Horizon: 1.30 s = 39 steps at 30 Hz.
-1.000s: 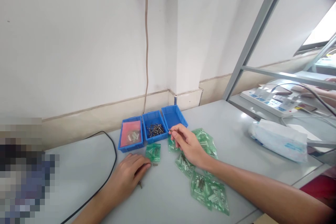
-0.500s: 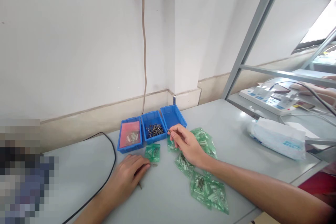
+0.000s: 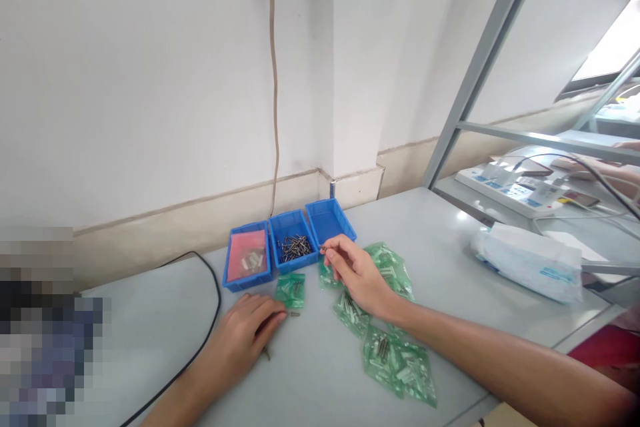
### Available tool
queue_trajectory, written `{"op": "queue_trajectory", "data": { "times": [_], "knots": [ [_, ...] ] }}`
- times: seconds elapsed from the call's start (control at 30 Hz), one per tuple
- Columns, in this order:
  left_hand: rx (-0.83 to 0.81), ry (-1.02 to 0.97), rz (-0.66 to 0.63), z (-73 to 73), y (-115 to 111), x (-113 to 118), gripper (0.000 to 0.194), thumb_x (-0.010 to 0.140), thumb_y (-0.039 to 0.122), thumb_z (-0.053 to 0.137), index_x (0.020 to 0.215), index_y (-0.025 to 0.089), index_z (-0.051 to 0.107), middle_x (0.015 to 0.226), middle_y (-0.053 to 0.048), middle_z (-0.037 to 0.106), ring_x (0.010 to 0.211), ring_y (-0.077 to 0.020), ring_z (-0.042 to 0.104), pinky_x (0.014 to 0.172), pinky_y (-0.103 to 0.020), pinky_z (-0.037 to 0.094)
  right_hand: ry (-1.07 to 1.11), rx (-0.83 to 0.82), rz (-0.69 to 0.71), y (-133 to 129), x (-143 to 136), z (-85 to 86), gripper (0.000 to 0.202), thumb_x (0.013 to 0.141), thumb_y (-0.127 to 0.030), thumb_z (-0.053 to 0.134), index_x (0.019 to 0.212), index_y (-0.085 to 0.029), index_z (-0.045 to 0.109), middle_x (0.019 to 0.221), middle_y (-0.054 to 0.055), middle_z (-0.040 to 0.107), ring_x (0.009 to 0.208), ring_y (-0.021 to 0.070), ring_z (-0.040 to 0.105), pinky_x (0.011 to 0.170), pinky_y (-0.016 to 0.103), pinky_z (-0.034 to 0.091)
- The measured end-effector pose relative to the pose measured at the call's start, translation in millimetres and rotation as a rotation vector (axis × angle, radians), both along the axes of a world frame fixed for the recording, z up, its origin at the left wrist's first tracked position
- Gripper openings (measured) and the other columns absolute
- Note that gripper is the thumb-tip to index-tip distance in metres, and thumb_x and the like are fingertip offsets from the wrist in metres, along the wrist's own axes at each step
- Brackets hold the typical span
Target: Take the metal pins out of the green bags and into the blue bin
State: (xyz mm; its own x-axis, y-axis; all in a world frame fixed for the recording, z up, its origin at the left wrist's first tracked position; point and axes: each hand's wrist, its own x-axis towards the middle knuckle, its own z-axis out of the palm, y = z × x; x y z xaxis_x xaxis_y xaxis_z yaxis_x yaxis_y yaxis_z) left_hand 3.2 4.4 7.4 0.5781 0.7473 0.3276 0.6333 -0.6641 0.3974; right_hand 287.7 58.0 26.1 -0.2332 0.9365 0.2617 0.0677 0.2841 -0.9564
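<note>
My left hand (image 3: 250, 327) rests on the table, thumb and fingers closed together; whatever they hold, if anything, is hidden. Just past its fingertips lies a loose screw (image 3: 295, 314), and a second screw (image 3: 267, 353) pokes out under the hand. A small green bag (image 3: 290, 290) with screws inside lies close by. My right hand (image 3: 357, 273) is raised at the near side of the blue bins, pinching a small dark screw (image 3: 323, 249) between thumb and forefinger. Under and around it are several green bags (image 3: 383, 353) of metal screws and pale plugs.
Three blue bins stand in a row by the wall: one with a pink sheet (image 3: 245, 250) and a clear bag, one with loose screws (image 3: 295, 249), and a bare one (image 3: 327, 219). A black cable (image 3: 219, 287) curves at left. A white packet (image 3: 527, 263) lies right, near a metal frame (image 3: 480, 60).
Almost nothing differs. Both hands keep their places and grips; the view has shifted very slightly.
</note>
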Motion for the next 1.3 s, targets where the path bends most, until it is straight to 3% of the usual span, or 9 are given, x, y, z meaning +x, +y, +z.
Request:
{"op": "queue_trajectory", "data": {
  "times": [0.23, 0.43, 0.5, 0.57, 0.67, 0.8, 1.03, 1.3],
  "knots": [
    [-0.002, -0.003, 0.0, -0.4, 0, 0, 0.022, 0.114, 0.032, 0.048, 0.117, 0.026, 0.069, 0.098, -0.003, 0.073, 0.09, -0.0195, 0.069, 0.082, -0.031, 0.052, -0.033, -0.017, -0.022, 0, 1, 3.1, 0.024, 0.108, -0.049, 0.054, 0.109, -0.026, 0.06, 0.072, -0.003, 0.057, 0.065, 0.0174, 0.055, 0.062, 0.03, 0.045],
    [-0.007, -0.005, 0.0, -1.3, 1, -1, 0.02, 0.113, 0.031, 0.05, 0.117, 0.027, 0.069, 0.098, -0.002, 0.073, 0.09, -0.0198, 0.069, 0.082, -0.031, 0.051, -0.079, 0.121, -0.071, 1, 2, 4.0, 0.021, 0.106, -0.045, 0.059, 0.105, -0.026, 0.068, 0.099, 0.003, 0.062, 0.074, 0.0173, 0.057, 0.068, 0.033, 0.047],
    [-0.013, -0.006, 0.001, -1.6, 0, -2, 0.019, 0.113, 0.031, 0.051, 0.118, 0.027, 0.069, 0.099, -0.002, 0.073, 0.091, -0.02, 0.069, 0.083, -0.031, 0.051, -0.07, 0.124, -0.065, 2, 2, 4.9, 0.023, 0.106, -0.046, 0.06, 0.104, -0.026, 0.069, 0.097, 0.003, 0.062, 0.073, 0.017, 0.054, 0.068, 0.032, 0.046],
    [-0.016, -0.004, 0.003, -1.9, 0, -2, 0.019, 0.113, 0.031, 0.051, 0.118, 0.027, 0.069, 0.099, -0.003, 0.073, 0.091, -0.02, 0.069, 0.082, -0.031, 0.051, -0.011, 0.052, -0.036, 3, 2, 6.5, 0.026, 0.104, -0.049, 0.062, 0.105, -0.025, 0.07, 0.092, 0.002, 0.062, 0.069, 0.0156, 0.051, 0.063, 0.031, 0.042],
    [-0.015, -0.006, 0.001, -2.6, 0, -2, 0.019, 0.112, 0.031, 0.051, 0.117, 0.027, 0.069, 0.099, -0.003, 0.073, 0.091, -0.0201, 0.069, 0.082, -0.031, 0.052, 0.161, -0.182, 0.084, 5, 2, 10.0, 0.033, 0.097, -0.055, 0.07, 0.101, -0.021, 0.07, 0.091, 0.002, 0.064, 0.059, 0.0111, 0.041, 0.053, 0.027, 0.031],
    [-0.02, -0.007, 0.002, -4.0, 1, -2, 0.018, 0.113, 0.03, 0.051, 0.118, 0.027, 0.068, 0.101, -0.003, 0.073, 0.093, -0.0203, 0.068, 0.084, -0.031, 0.051, 0.323, -0.378, 0.232, 5, 1, 14.3, 0.037, 0.093, -0.054, 0.076, 0.097, -0.018, 0.071, 0.084, 0.0, 0.059, 0.055, 0.0075, 0.034, 0.05, 0.025, 0.02],
    [-0.025, -0.009, -0.003, -3.7, 0, -3, 0.017, 0.113, 0.03, 0.051, 0.117, 0.026, 0.068, 0.101, -0.002, 0.073, 0.094, -0.0195, 0.068, 0.085, -0.031, 0.05, 0.354, -0.404, 0.264, 3, 2, 15.7, 0.036, 0.097, -0.053, 0.074, 0.098, -0.017, 0.07, 0.083, 0.0, 0.057, 0.055, 0.0069, 0.035, 0.05, 0.024, 0.02],
    [-0.016, -0.004, -0.001, -4.1, 1, -2, 0.017, 0.113, 0.029, 0.052, 0.118, 0.027, 0.068, 0.102, -0.002, 0.073, 0.095, -0.0201, 0.068, 0.085, -0.031, 0.05, 0.285, -0.307, 0.176, 3, 0, 9.5, 0.036, 0.096, -0.055, 0.073, 0.103, -0.022, 0.061, 0.082, -0.004, 0.053, 0.052, 0.0066, 0.037, 0.045, 0.022, 0.025]
  ]
}}
